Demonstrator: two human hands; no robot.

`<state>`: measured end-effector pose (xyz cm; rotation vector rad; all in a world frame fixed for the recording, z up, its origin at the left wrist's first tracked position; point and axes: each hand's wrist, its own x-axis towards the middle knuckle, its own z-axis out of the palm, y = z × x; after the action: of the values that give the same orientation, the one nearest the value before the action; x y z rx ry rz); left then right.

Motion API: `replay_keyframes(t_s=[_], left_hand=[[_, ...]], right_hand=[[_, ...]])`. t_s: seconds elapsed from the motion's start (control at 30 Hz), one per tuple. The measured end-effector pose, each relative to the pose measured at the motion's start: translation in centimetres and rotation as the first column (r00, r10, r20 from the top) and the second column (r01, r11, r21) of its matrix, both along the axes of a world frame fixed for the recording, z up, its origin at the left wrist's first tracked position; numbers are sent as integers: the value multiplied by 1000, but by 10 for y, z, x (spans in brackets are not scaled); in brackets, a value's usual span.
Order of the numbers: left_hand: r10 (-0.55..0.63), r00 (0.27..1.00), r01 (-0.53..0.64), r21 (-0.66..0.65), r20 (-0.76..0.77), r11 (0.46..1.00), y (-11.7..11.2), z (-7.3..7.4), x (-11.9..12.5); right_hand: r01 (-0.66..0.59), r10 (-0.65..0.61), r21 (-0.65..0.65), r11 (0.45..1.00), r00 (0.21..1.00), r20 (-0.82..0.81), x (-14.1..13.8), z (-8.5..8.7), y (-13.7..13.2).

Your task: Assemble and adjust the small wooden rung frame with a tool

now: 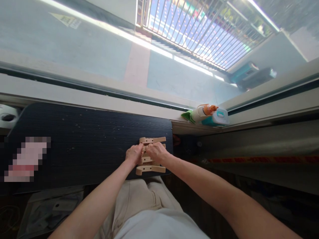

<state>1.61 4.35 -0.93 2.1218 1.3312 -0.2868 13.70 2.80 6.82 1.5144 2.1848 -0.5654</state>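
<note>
A small light-wood frame of several parallel slats (152,140) lies near the right end of a dark tabletop (74,142). My left hand (134,154) rests on its left side, fingers curled onto the middle slats. My right hand (156,153) presses on it from the right, its fingers closed over the same middle slats. Both hands hide the centre of the frame; its far slat and its near slat (150,169) show clearly.
A white windowsill runs behind the table, with a white and orange bottle (203,111), a teal-lidded box (217,118) and a green cloth on it. A white roll (7,117) sits at far left. A blurred patch lies on the table's left.
</note>
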Motion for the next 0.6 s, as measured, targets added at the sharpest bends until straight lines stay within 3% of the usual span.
replay_keyframes(t_s=[0.07,0.17,0.23,0.27,0.37,0.47,0.6], left_hand=[[19,1000,-19,11,-6,1000,0,0,1],[38,999,-38,4,-9,999,0,1,1],[40,999,-40,-9,-5,999,0,2,1],[41,999,-41,-11,-2,999,0,2,1],[31,999,-31,5,12,1000,0,2,-1],[12,1000,-13,35,22,999,0,-1,-1],[7,1000,-8,42,24,999,0,-5,-1]], right_hand=[[240,-242,31,970,970,37,0,-5,-4],[557,-559,50,829,825,84,2,-11,-10],[637,-633,7,771,765,118,5,-12,-10],[636,-630,-10,771,766,129,7,-11,-10],[489,-486,5,872,866,118,12,-4,-7],[170,-174,50,984,982,69,14,3,-2],[-137,137,0,991,989,56,12,3,7]])
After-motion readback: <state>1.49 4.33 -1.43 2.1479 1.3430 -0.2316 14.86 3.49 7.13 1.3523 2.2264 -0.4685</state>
